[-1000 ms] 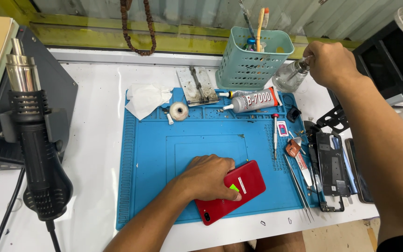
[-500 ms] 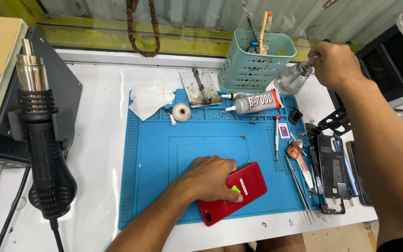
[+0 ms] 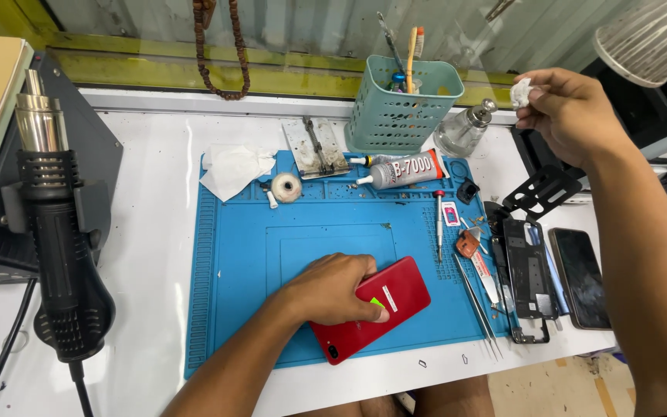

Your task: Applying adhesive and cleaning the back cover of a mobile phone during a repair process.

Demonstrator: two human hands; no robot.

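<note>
My left hand presses down on a red phone back cover lying on the blue work mat, near the mat's front edge. My right hand is raised at the upper right, just right of a small glass dispenser bottle, and pinches a small white wad between thumb and fingers.
A hot air gun stands in its holder at left. On the mat's far side lie a crumpled tissue, a tape roll, a metal clamp, a glue tube and a teal tool basket. Tweezers, phone frames and a dark phone lie right.
My right hand has lifted away from the glass bottle and moved right, now holding the white wad higher. My left hand stays on the red cover.
</note>
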